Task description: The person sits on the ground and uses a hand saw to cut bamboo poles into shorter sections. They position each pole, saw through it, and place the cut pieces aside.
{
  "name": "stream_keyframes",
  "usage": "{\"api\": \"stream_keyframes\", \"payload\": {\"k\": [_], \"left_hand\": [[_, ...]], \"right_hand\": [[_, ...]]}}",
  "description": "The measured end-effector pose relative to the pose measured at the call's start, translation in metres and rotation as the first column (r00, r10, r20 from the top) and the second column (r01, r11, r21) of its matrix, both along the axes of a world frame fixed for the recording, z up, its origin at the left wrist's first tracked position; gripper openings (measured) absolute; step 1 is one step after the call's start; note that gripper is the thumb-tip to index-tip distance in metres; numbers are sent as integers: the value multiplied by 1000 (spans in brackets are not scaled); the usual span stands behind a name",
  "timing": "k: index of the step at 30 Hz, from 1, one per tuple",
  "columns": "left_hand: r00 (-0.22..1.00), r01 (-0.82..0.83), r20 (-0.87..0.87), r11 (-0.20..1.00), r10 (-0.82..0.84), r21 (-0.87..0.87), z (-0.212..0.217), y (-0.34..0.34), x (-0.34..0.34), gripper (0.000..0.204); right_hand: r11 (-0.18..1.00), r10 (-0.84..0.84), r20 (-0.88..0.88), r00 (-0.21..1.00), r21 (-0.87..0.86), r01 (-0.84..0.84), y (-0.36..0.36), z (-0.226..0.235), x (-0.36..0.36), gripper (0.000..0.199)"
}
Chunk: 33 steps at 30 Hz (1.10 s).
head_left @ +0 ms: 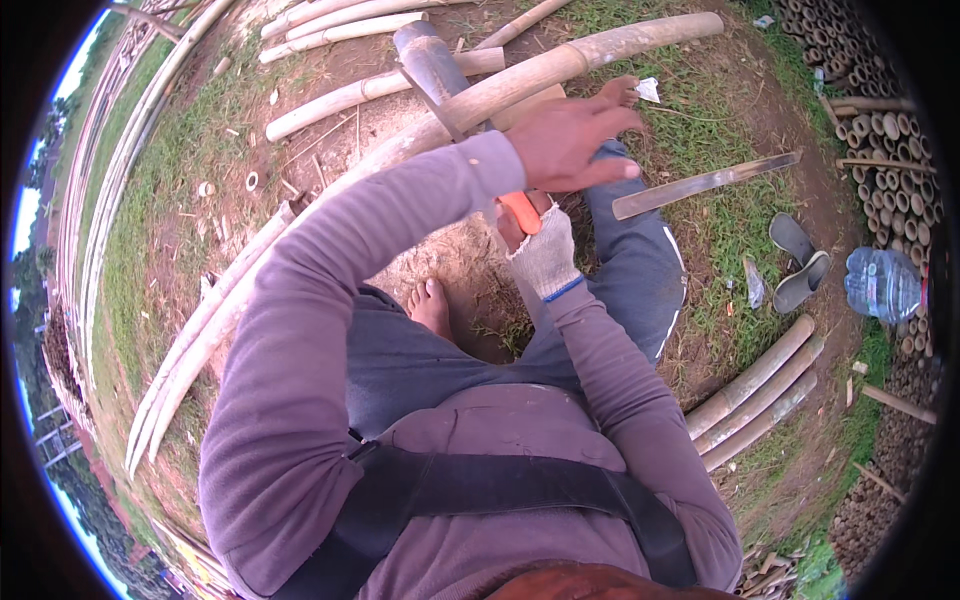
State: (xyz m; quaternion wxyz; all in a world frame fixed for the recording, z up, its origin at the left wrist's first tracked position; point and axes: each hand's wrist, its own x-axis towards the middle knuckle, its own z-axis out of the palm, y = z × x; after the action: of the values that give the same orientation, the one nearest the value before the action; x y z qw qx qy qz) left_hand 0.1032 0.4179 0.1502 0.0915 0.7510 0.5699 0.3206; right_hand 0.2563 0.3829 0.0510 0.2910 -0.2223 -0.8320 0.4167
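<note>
A long pale bamboo pole (610, 48) slants across in front of me, from the upper right down toward the left. Over it reaches my bare left hand (575, 145), its fingers stretched apart and gripping nothing. Just below, my right hand (545, 250), in a whitish knit glove, is closed around the orange handle of a saw (520, 212). A long dark blade (432, 103) lines up with that handle and shows at the pole; my left forearm and hand hide its middle. Under the pole lies a thick grey bamboo piece (430, 58).
Beside my right knee lies a split bamboo slat (710, 185). Farther right are sandals (800, 265), a clear water bottle (883, 285) and stacked bamboo sections (895, 180). Three short bamboo lengths (755, 390) rest at lower right. More poles (215, 340) lie to the left.
</note>
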Motion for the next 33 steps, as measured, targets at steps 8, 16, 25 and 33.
{"api": "stream_keyframes", "payload": {"k": [8, 16, 25, 33], "left_hand": [[586, -785, -560, 581, 586, -215, -93, -218, -165, 79], [672, -732, -494, 397, 552, -553, -120, -259, -176, 78], [621, -759, -488, 318, 613, -568, -121, -301, -186, 84], [618, -772, -470, 370, 631, -517, -126, -291, -181, 70]], "right_hand": [[975, -1, -214, 977, -219, -47, -16, 3, -17, 50], [951, 11, -128, 992, -305, -50, -35, 8, -17, 43], [979, 38, -151, 988, -193, -67, -89, 25, -36, 40], [979, -28, -41, 999, -203, 19, -79, 41, -45, 45]]}}
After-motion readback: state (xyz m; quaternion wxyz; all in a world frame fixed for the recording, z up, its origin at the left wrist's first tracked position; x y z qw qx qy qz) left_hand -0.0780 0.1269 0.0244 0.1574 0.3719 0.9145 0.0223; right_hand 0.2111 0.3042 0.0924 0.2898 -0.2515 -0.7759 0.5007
